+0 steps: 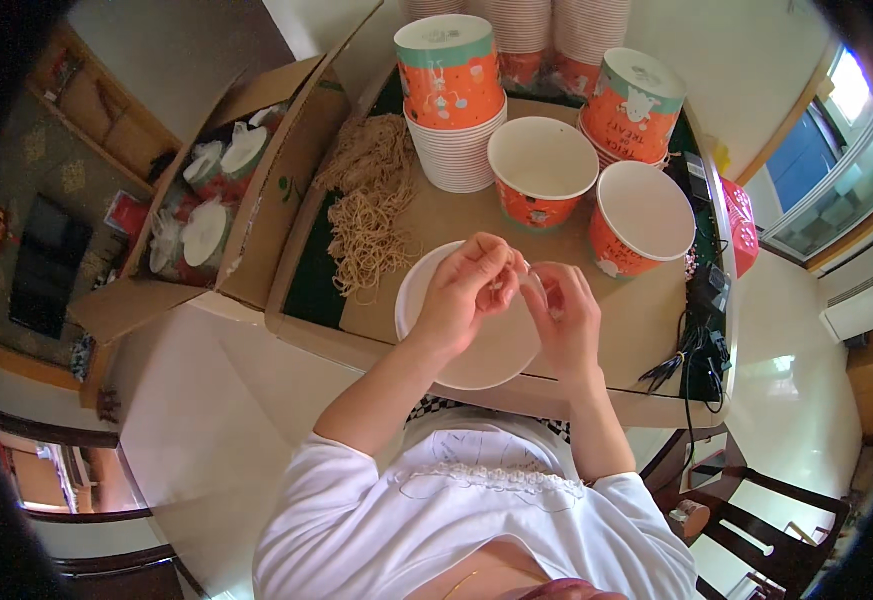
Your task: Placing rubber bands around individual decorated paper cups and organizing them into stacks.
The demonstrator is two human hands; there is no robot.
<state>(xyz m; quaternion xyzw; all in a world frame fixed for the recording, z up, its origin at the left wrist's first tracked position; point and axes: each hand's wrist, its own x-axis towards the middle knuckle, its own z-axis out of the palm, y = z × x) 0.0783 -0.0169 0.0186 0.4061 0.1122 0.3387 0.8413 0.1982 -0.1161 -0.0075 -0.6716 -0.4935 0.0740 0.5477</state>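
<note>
My left hand (467, 290) and my right hand (562, 315) meet over a white round lid (457, 360) lying on the cardboard-covered table (637, 320). The fingers of both hands pinch a thin tan rubber band (523, 268) stretched between them. A loose pile of the same rubber bands (372, 210) lies just left of the lid. Two open orange paper tubs (543, 170) (643, 215) stand behind my hands.
Stacks of orange tubs (452, 100) (632, 105) stand at the back of the table. An open cardboard box (287, 190) with bagged white lids sits at the left. Black cables (692, 350) and a red basket (742, 220) are at the right, a dark wooden chair (757, 530) at lower right.
</note>
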